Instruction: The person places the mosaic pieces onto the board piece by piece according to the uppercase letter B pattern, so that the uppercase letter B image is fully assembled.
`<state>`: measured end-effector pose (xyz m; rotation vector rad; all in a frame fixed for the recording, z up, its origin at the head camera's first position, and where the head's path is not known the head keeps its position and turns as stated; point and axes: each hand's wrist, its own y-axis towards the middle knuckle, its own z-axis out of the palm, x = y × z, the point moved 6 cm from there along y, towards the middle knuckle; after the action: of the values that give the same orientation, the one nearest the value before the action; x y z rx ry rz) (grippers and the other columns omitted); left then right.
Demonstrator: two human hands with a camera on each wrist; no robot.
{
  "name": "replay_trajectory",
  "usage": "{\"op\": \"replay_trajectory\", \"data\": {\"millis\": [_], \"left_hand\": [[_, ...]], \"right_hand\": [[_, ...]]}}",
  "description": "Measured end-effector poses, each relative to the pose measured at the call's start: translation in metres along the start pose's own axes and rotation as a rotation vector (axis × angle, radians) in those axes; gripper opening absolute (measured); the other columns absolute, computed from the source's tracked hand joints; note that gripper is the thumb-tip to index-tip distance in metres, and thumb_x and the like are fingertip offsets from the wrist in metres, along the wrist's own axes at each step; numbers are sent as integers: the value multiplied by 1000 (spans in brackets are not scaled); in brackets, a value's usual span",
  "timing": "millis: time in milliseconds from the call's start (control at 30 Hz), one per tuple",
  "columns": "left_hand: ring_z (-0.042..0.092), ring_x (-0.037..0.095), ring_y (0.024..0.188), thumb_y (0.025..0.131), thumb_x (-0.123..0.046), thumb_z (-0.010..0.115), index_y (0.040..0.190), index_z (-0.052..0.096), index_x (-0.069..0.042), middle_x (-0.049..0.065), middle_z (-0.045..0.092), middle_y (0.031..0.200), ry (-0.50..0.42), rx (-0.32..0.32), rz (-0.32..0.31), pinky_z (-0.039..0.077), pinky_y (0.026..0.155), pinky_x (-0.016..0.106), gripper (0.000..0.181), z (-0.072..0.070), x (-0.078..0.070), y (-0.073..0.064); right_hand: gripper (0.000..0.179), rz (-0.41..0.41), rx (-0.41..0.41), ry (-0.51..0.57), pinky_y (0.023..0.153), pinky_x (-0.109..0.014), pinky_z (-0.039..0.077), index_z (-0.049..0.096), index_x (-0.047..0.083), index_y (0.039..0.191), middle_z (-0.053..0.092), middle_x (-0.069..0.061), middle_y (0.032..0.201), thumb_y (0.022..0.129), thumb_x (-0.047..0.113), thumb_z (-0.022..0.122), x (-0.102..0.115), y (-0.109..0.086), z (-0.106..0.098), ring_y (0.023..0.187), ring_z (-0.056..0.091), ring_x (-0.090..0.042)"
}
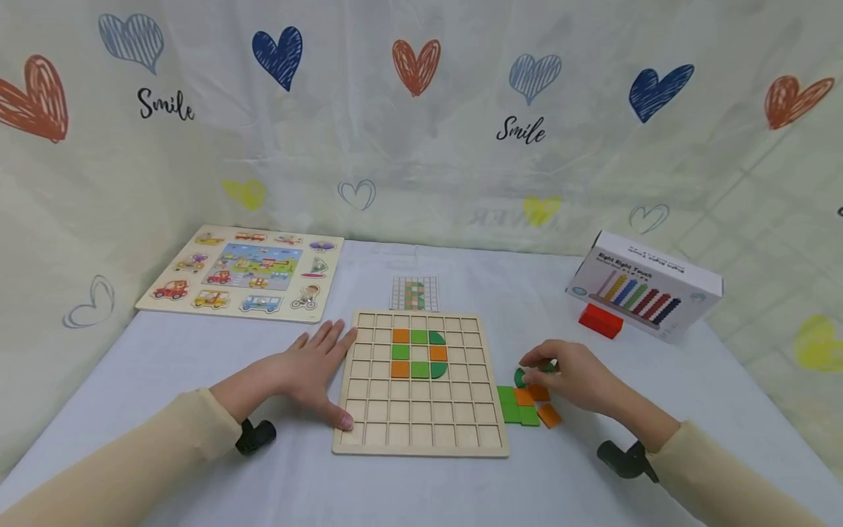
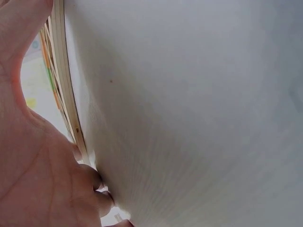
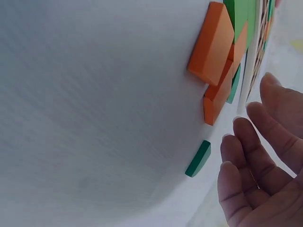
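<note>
A wooden grid board (image 1: 421, 410) lies flat on the table. Orange, light green and rounded dark green tiles (image 1: 418, 353) form a ring in its upper middle cells. My left hand (image 1: 306, 369) rests at the board's left edge, fingers spread, thumb at the lower left corner. Right of the board, my right hand (image 1: 579, 373) hovers over loose tiles, fingers loosely bent. Nothing shows between its thumb and fingers in the right wrist view. Below that hand lies a dark green tile (image 3: 199, 159), apart from the orange tiles (image 3: 213, 45). Light green squares (image 1: 510, 410) touch the board's right side.
A small printed pattern card (image 1: 398, 293) lies behind the board. At the back left is a wooden vehicle puzzle (image 1: 309, 315). A white box (image 1: 685, 293) and a red block (image 1: 601, 320) stand at the back right. A patterned curtain (image 1: 421, 146) hangs behind the table.
</note>
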<state>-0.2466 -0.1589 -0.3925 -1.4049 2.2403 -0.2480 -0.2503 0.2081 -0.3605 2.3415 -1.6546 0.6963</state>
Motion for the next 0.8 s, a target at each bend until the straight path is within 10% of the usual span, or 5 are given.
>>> {"op": "replay_trajectory", "data": {"millis": [267, 800], "left_hand": [[-3, 47, 158, 67, -75, 80, 164, 6, -1, 26, 0, 171, 9, -6, 0, 7, 123, 71, 142, 1, 1, 1], [-3, 47, 158, 66, -76, 80, 164, 7, -2, 26, 0, 171, 9, -11, -6, 6, 123, 71, 143, 2, 2, 2]], "right_hand": [[19, -29, 30, -26, 88, -41, 57, 78, 14, 106, 70, 4, 101, 88, 19, 81, 2, -2, 6, 96, 61, -16], [16, -33, 34, -8, 74, -21, 50, 75, 17, 97, 67, 7, 94, 84, 20, 84, -16, -17, 5, 89, 57, -13]]}}
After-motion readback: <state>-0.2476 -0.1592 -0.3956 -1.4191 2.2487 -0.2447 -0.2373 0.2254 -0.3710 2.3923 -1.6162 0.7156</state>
